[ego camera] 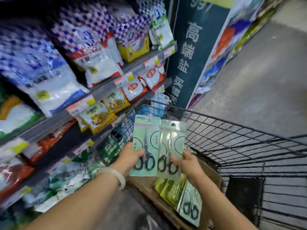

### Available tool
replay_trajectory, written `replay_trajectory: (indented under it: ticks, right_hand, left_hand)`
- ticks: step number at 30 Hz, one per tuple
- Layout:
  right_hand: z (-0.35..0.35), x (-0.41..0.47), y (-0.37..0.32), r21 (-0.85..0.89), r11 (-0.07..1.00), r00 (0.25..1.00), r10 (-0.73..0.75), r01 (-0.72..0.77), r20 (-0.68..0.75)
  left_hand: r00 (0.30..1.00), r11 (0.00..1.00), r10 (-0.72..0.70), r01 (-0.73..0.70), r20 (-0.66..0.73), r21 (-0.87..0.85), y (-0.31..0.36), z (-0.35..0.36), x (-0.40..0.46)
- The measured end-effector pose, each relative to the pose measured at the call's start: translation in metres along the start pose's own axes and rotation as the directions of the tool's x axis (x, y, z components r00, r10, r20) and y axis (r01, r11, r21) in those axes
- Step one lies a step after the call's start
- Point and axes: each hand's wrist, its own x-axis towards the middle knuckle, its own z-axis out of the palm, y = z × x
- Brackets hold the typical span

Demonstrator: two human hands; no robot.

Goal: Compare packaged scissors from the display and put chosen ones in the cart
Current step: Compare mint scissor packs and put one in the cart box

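My left hand grips a pale green scissors pack by its lower left edge, black handles showing at the bottom. My right hand grips a second scissors pack by its lower right side. Both packs stand upright, side by side and slightly overlapping, above the wire cart. Below my right hand a cardboard box in the cart holds a third scissors pack and yellow-green packets.
Shelves of bagged goods with price tags fill the left side. A dark sign panel with white characters stands ahead of the cart. Grey concrete floor stretches to the right. A pale bangle circles my left wrist.
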Motion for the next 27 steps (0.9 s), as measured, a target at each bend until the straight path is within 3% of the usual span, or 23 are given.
replay_trajectory:
  ticks: [3,7,11,16,19,24,27]
  right_hand:
    - [0.047,-0.024,-0.025,-0.070,0.993,0.993,-0.089,0.095,0.083]
    - [0.130,-0.074,-0.037,-0.143,0.967,0.958,-0.174,0.209,0.228]
    - [0.235,-0.143,-0.026,-0.211,0.920,0.880,-0.220,0.331,0.421]
    - [0.378,-0.245,0.018,-0.269,0.857,0.739,-0.175,0.440,0.650]
    - [0.457,-0.309,0.048,-0.246,0.819,0.598,-0.142,0.519,0.789]
    - [0.560,-0.406,0.093,-0.231,0.718,0.376,-0.046,0.657,0.925]
    - [0.609,-0.444,0.116,-0.234,0.657,0.293,0.021,0.717,0.956]
  left_hand:
    - [0.995,0.993,0.075,-0.079,-0.060,-0.082,-0.024,-0.048,-0.011]
    - [0.970,0.962,0.111,-0.159,-0.217,-0.220,-0.034,-0.124,-0.108]
    - [0.902,0.922,0.096,-0.240,-0.420,-0.305,-0.097,-0.214,-0.197]
    - [0.754,0.871,-0.047,-0.290,-0.655,-0.397,-0.202,-0.322,-0.320]
    - [0.630,0.858,-0.129,-0.317,-0.766,-0.405,-0.261,-0.373,-0.397]
    - [0.435,0.792,-0.244,-0.427,-0.867,-0.437,-0.344,-0.422,-0.502]
    - [0.374,0.709,-0.344,-0.497,-0.861,-0.500,-0.387,-0.443,-0.536]
